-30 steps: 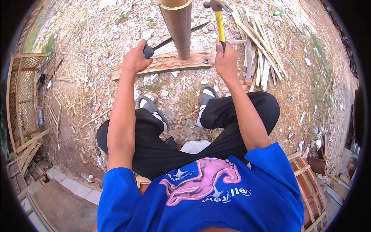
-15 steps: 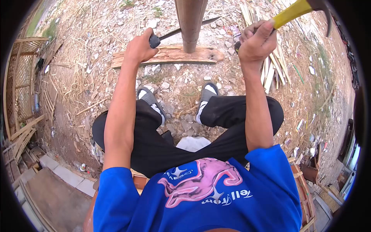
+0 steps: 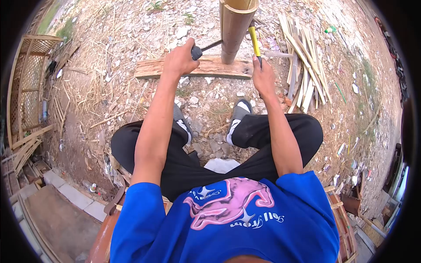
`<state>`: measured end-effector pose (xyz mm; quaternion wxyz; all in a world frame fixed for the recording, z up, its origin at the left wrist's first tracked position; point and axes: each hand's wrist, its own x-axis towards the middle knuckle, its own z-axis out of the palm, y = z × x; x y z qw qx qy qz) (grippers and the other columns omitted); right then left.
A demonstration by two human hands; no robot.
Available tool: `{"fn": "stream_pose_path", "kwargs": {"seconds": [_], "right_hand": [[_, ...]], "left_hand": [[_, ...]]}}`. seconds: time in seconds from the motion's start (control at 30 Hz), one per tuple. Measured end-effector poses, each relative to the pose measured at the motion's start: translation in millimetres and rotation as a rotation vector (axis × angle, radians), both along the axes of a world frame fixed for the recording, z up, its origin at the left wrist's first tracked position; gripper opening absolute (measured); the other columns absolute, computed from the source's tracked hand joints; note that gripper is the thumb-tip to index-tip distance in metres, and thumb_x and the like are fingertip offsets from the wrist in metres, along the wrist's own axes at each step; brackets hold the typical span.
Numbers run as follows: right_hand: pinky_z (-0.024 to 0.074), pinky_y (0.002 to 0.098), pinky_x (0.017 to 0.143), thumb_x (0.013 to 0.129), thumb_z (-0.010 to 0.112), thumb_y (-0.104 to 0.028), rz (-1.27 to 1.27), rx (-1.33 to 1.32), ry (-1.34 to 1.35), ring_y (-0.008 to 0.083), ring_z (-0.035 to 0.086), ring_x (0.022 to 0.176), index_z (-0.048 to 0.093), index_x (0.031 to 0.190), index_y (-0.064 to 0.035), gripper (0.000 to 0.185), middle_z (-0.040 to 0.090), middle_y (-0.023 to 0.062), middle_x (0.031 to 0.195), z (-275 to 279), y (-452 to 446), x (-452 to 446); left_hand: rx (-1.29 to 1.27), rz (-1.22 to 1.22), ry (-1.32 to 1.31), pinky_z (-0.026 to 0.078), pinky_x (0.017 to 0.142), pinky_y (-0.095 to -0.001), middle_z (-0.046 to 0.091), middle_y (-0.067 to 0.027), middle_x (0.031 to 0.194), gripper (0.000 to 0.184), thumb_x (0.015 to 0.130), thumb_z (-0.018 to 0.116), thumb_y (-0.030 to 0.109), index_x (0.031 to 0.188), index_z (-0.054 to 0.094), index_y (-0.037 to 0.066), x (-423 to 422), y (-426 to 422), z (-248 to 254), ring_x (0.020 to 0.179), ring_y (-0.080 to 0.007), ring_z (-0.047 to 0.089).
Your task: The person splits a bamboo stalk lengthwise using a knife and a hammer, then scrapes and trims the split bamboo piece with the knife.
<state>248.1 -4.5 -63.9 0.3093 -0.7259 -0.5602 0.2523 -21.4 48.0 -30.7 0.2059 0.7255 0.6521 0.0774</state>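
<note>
A thick bamboo pole stands on end on a weathered wooden plank, its hollow top facing me. My left hand is closed around the dark handle of a long-bladed knife. The blade runs to the left side of the bamboo, and the pole hides its middle. My right hand grips a hammer by its yellow and black handle. The hammer's head end is beside the right side of the bamboo, partly hidden; whether it touches the blade I cannot tell.
Split bamboo strips lie piled to the right of the plank. Stones and dry straw cover the ground around my sandalled feet. A lattice bamboo panel stands at the far left, near a low block edge.
My right hand has brought the hammer down and left, from raised at the upper right to beside the bamboo. The pole now leans differently in view, showing its open top.
</note>
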Motion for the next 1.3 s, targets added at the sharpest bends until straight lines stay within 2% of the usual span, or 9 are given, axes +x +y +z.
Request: {"fn": "stream_pose_path", "kwargs": {"seconds": [0.17, 0.43, 0.63, 0.83, 0.93, 0.97, 1.13, 1.17, 1.3], "right_hand": [[0.0437, 0.0528, 0.073, 0.103, 0.047, -0.038, -0.066, -0.016, 0.063, 0.0453, 0.061, 0.082, 0.060, 0.094, 0.0006, 0.042, 0.064, 0.0251, 0.082, -32.5, 2.6, 12.6], [0.0443, 0.0400, 0.064, 0.104, 0.045, -0.043, -0.201, -0.108, 0.477, 0.0226, 0.054, 0.062, 0.056, 0.087, 0.0012, 0.049, 0.052, 0.0101, 0.065, 35.0, -8.2, 10.2], [0.0417, 0.0413, 0.055, 0.105, 0.045, -0.041, -0.037, 0.346, 0.230, 0.0263, 0.052, 0.055, 0.055, 0.091, 0.0008, 0.045, 0.052, 0.0114, 0.063, 39.9, -37.7, 15.3], [0.0403, 0.0547, 0.056, 0.104, 0.046, -0.036, 0.199, 0.086, -0.155, 0.0488, 0.057, 0.060, 0.056, 0.098, -0.0012, 0.036, 0.054, 0.0265, 0.061, 27.9, -63.1, -23.4], [0.0395, 0.0495, 0.056, 0.103, 0.050, -0.036, 0.167, 0.078, -0.054, 0.0498, 0.052, 0.063, 0.056, 0.097, -0.0001, 0.037, 0.055, 0.0274, 0.067, 31.8, -58.8, -30.4], [0.0393, 0.0448, 0.053, 0.104, 0.049, -0.038, 0.169, 0.099, -0.070, 0.0381, 0.054, 0.056, 0.056, 0.096, -0.0001, 0.040, 0.054, 0.0203, 0.062, 38.9, -55.5, -28.2], [0.0373, 0.0365, 0.049, 0.106, 0.046, -0.039, 0.145, 0.413, 0.338, 0.0275, 0.045, 0.047, 0.053, 0.095, -0.0010, 0.040, 0.049, 0.0189, 0.057, 129.1, -42.6, -28.4], [0.0404, 0.0424, 0.051, 0.105, 0.047, -0.036, 0.134, 0.391, 0.498, 0.0354, 0.049, 0.049, 0.054, 0.094, -0.0008, 0.038, 0.051, 0.0199, 0.058, 123.2, -43.3, -24.9], [0.0414, 0.0509, 0.057, 0.104, 0.050, -0.034, 0.186, 0.126, -0.081, 0.0457, 0.052, 0.055, 0.057, 0.095, -0.0005, 0.035, 0.053, 0.0199, 0.059, 10.5, -63.1, -17.5]], "left_hand": [[0.007, 0.004, -0.046, 0.051, 0.076, -0.0547, 0.069, -0.0247, 0.092, 0.041, 0.073, 0.068, 0.016, 0.109, 0.050, 0.008, 31.7, -14.6, 8.2, 0.091, -0.0459, 0.066], [-0.025, 0.077, 0.031, 0.052, 0.080, -0.0507, 0.071, -0.0201, 0.094, 0.048, 0.073, 0.070, 0.022, 0.115, 0.053, 0.010, 23.0, -27.9, 34.5, 0.092, -0.0403, 0.068], [-0.036, 0.106, 0.060, 0.053, 0.081, -0.0499, 0.071, -0.0198, 0.096, 0.050, 0.074, 0.072, 0.025, 0.117, 0.052, 0.010, 24.9, -21.5, 35.0, 0.092, -0.0395, 0.068], [-0.030, 0.108, 0.051, 0.053, 0.080, -0.0500, 0.071, -0.0201, 0.095, 0.047, 0.074, 0.072, 0.025, 0.115, 0.051, 0.012, 27.9, -24.1, 32.7, 0.092, -0.0398, 0.068], [-0.016, 0.121, 0.058, 0.053, 0.079, -0.0508, 0.071, -0.0196, 0.094, 0.046, 0.074, 0.071, 0.025, 0.113, 0.051, 0.012, 24.3, -21.4, 38.1, 0.091, -0.0400, 0.068], [-0.015, 0.133, 0.054, 0.053, 0.079, -0.0512, 0.071, -0.0193, 0.094, 0.046, 0.074, 0.071, 0.024, 0.113, 0.051, 0.012, 25.6, -23.1, 37.2, 0.091, -0.0400, 0.069], [-0.020, 0.120, 0.041, 0.053, 0.079, -0.0521, 0.071, -0.0191, 0.095, 0.045, 0.074, 0.071, 0.023, 0.113, 0.051, 0.011, 25.6, -26.8, 32.6, 0.091, -0.0405, 0.068], [-0.027, 0.121, 0.049, 0.053, 0.079, -0.0519, 0.071, -0.0190, 0.095, 0.045, 0.074, 0.071, 0.023, 0.113, 0.051, 0.011, 26.2, -27.8, 34.8, 0.091, -0.0408, 0.068], [-0.037, 0.105, 0.058, 0.053, 0.079, -0.0520, 0.071, -0.0199, 0.094, 0.045, 0.075, 0.070, 0.022, 0.114, 0.051, 0.009, 26.5, -32.1, 29.3, 0.091, -0.0416, 0.068]]}}
